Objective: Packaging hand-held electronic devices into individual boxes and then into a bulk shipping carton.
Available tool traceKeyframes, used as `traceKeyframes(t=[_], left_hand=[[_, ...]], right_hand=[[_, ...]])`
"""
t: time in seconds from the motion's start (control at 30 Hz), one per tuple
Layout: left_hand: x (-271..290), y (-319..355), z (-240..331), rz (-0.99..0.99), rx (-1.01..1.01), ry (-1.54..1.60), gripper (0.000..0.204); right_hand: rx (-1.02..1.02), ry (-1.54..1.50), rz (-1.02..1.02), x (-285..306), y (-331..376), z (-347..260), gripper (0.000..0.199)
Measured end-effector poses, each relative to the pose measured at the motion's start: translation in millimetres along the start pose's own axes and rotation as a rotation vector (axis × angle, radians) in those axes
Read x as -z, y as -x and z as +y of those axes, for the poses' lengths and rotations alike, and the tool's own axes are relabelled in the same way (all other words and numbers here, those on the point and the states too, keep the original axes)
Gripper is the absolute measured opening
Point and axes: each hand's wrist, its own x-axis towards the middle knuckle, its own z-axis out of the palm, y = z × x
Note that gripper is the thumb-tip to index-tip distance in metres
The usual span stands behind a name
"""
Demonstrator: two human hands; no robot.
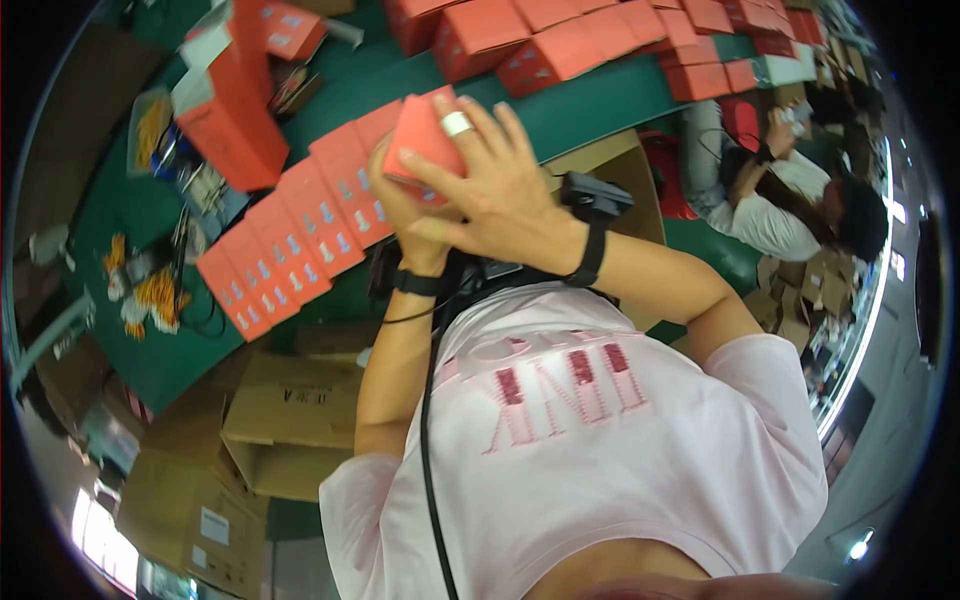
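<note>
Both hands close around a small orange box, held up above the green desk

The right hand [490,185] wraps over the top and near face of the small orange box [420,140], fingers spread, one fingertip taped white; the left hand [405,215] cups it from below and behind, so the box sits clasped between the two palms. It looks like thin printed cardboard: probably light, stiff along its edges but easy to dent on the flat faces, and somewhat slick, so a hold across opposite edges or corners seems safest. Just left of the hands a row of matching boxes [290,240] lies on the desk [600,100]; more boxes [600,40] are stacked beyond them.
</note>
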Motion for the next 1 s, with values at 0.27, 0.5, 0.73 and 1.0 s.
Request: traceKeyframes(t=[0.27, 0.5, 0.73, 1.0], left_hand=[[-56, 4, 24, -0.034, -0.072, -0.035, 0.071], [-92, 9, 22, -0.043, -0.025, -0.138, 0.075], [-101, 22, 25, -0.209, 0.136, -0.092, 0.115], [-110, 6, -24, -0.242, 0.614, 0.477, 0.063]], right_hand=[[-0.212, -0.040, -0.045, 49, -1, 36, 0.094], [-0.081, 0.210, -0.051, 47, 22, 71, 0.089], [0.231, 0.042, 0.029, 18, -1, 156, 0.073], [0.122, 0.076, 0.191, -51, 41, 172, 0.066]])
